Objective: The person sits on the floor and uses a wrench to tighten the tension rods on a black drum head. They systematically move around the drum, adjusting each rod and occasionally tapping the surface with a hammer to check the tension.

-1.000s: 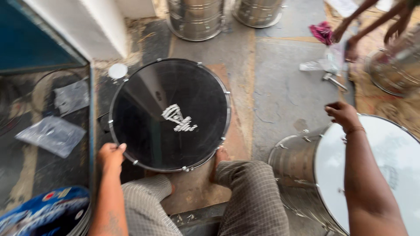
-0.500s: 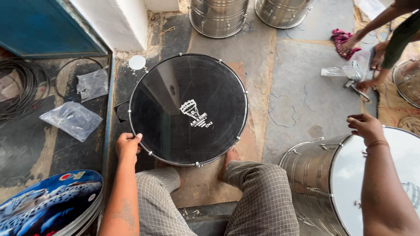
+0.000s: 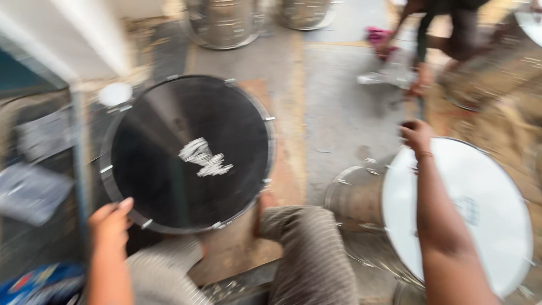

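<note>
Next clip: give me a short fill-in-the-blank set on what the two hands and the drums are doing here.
1. The left hand rests at the rim of the drum whose skin is ____ in colour.
2. The right hand is at the top edge of a drum with a ____ skin.
3. The pale mark sits near the ____ of the dark skin.
4. The floor farther off also bears shiny ____ drum shells.

Missing words: black; white; middle; metal
</note>
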